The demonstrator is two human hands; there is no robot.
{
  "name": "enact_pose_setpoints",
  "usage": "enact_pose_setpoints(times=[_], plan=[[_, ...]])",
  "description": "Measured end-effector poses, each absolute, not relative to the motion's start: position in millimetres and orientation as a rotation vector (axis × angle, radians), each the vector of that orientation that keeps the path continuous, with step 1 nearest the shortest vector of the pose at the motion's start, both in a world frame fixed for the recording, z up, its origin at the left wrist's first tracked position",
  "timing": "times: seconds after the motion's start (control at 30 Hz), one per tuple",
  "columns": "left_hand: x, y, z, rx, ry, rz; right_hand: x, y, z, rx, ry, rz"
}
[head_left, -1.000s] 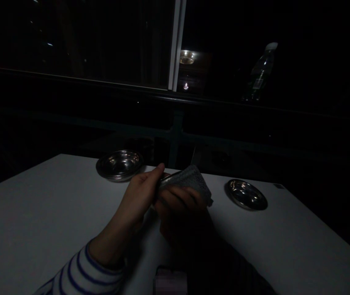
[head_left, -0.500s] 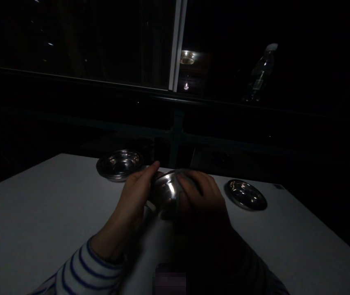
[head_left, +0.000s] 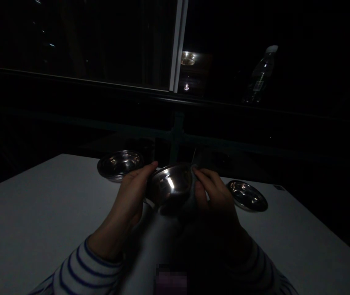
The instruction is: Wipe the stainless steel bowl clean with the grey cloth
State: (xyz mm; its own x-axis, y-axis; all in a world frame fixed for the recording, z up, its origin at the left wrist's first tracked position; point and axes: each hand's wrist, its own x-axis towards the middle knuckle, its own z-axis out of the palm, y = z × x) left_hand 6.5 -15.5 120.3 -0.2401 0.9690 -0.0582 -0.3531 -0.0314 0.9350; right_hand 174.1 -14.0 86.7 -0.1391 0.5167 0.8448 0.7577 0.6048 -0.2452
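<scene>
Being held clear of the desk (head_left: 39, 213), a shallow stainless steel bowl (head_left: 170, 184) is tilted between both hands, above the desk's far half; its near side is lost in shadow. The bowl is supported from one side by the left hand (head_left: 128, 196), with the left fingers (head_left: 146, 169) closed narrow around the outer wall; the opposite side is taken by the right hand (head_left: 214, 200), with the right fingers (head_left: 204, 175) closed narrow over a grey cloth (head_left: 192, 192), which is pressed against the rim; the exact cloth contact area cannot be told in this light.

Two steel bowls are left on the desk, not touched by either hand: a left steel bowl (head_left: 120, 165) is placed just beyond the left hand, and a right steel bowl (head_left: 247, 196) is placed just beyond the right hand, well apart from the first; so one bowl is in hand and two are down. No difference in finish can be told between the three.

A plastic bottle (head_left: 261, 76) is visible beyond a dark railing (head_left: 176, 131); striped sleeves (head_left: 85, 274) are seen on the forearms.
</scene>
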Motion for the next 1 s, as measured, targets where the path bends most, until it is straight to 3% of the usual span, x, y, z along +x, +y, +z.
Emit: enact_pose_setpoints(times=[1.0], plan=[[13, -24, 121, 0.822, 1.005, 1.326, 161, -27, 86, -0.893, -2.071, -0.54]])
